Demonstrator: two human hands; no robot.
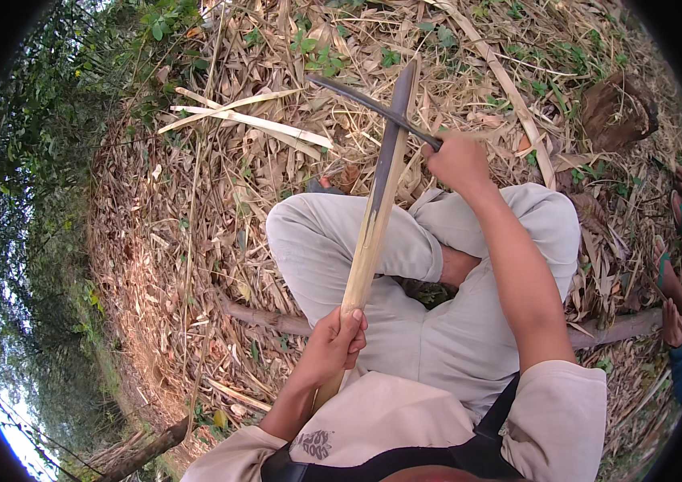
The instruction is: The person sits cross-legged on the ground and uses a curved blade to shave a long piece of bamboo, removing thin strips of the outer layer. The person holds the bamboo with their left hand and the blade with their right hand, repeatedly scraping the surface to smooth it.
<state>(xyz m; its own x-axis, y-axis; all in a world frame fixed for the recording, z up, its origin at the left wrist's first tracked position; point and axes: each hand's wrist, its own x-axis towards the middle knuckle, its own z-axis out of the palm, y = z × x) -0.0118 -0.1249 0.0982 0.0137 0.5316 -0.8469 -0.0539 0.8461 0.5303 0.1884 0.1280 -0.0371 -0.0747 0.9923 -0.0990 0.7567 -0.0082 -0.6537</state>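
I sit cross-legged with a long split bamboo piece (pixel 363 265) slanting up and away from my lap. Its lower length is pale; the far part has a dark outer skin. My left hand (pixel 337 344) is closed around the near end. In my right hand (pixel 460 165) is the handle of a knife with a long, dark, narrow blade (pixel 361 98). That blade lies crosswise over the dark far part of the bamboo and looks to be touching it. Where my right fingers wrap the handle, most of it is hidden.
Several pale bamboo strips (pixel 264 122) lie crossed on the dry leaves at the far left. A brown stump (pixel 620 112) stands at the far right. Another person's hand (pixel 674 323) and sandalled feet show at the right rim. A thin log (pixel 268 318) runs behind my legs.
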